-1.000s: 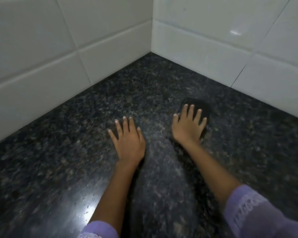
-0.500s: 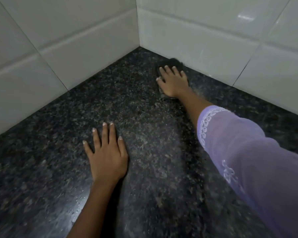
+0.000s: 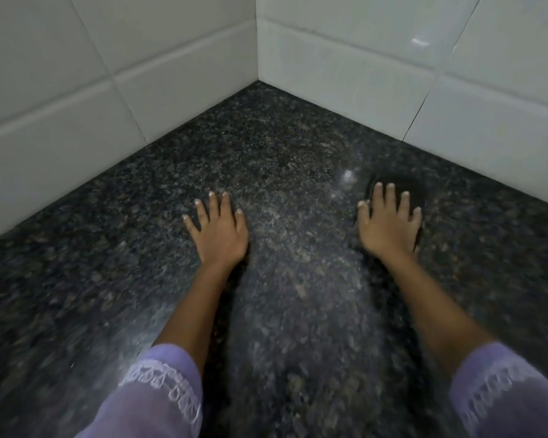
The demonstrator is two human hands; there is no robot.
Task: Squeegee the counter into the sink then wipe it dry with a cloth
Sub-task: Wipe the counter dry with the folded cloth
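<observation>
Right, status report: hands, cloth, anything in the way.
Left hand flat on the granite counter, empty. Right hand spread flat on a dark cloth, pressing, not gripping. Nothing in the way up to the tiled wall. Sink out of view.

You have nothing to read here: no text, label, brand, number or sign shows on anything in view. The white embroidery on the sleeve cuffs (image 3: 168, 385) is only a decorative pattern and forms no letters.
</observation>
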